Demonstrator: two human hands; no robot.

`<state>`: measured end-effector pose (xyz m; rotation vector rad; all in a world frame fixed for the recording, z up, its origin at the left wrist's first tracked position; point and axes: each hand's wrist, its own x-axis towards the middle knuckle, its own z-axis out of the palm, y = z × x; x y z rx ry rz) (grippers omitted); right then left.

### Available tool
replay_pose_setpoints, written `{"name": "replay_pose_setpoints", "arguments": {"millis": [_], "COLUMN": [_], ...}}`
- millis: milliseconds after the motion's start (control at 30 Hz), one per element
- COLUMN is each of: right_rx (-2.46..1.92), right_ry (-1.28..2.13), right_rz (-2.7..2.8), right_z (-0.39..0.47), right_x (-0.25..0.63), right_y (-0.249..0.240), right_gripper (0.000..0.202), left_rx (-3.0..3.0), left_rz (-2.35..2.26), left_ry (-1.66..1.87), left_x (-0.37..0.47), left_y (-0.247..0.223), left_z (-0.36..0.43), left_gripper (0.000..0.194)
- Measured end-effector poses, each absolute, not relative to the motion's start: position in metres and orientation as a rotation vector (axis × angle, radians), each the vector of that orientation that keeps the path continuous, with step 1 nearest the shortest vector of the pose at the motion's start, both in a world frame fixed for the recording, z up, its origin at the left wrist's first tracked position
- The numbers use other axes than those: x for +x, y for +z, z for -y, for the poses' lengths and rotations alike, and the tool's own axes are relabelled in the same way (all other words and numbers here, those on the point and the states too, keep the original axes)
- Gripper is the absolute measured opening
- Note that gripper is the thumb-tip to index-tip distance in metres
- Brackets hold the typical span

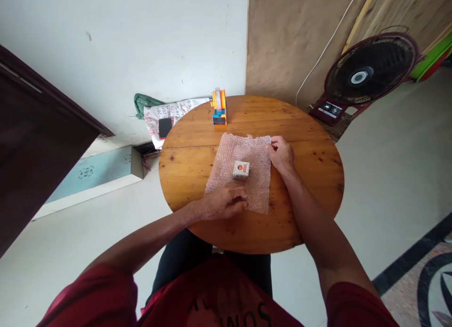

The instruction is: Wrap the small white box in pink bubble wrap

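Note:
A sheet of pinkish clear bubble wrap (259, 186) lies spread over the wooden table. On it, near the middle, sits a small white box (240, 170) with a red and orange print. My right hand (282, 154) is at the sheet's far right corner, its thumb and fingers closed on the edge. Over the near edge of the wrap is my left hand (228, 201), just below the box and apart from it. Its fingers are loosely bent with a gap by the thumb, and nothing shows in them.
An orange and blue tape dispenser (219, 108) stands near the far edge of the round table (310, 176). Beyond the table's left edge, a dark phone (165, 128) lies on a printed white sack (180, 109). A fan (370, 73) stands at the right, by the wall.

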<state>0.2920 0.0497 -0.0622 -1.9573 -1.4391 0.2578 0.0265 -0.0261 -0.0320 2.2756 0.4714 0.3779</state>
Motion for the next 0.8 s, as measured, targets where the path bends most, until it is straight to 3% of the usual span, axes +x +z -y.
{"name": "replay_pose_setpoints", "arguments": {"millis": [167,400,667,800], "right_rx": [-2.054,-2.113,-2.016,-1.734], "right_ry": [0.214,0.088,-0.265,-0.081], "right_rz": [1.474,1.597,2.021,2.332], "right_z": [-0.047,-0.042,0.008,0.031], "right_x": [0.291,0.286,0.259,0.223], "right_y": [-0.060,-0.057,0.006,0.027], "right_gripper": [0.028,0.040,0.025,0.029], "left_rx": [2.379,2.662,2.854,2.763], "left_rz": [-0.627,-0.714,-0.813,-0.838], "left_ry": [0.415,0.392,0.379,0.376], "left_x": [0.035,0.040,0.036,0.036], "left_y": [-0.041,-0.051,-0.048,-0.048], "left_z": [0.035,0.048,0.052,0.049], "left_gripper": [0.012,0.022,0.023,0.027]}}
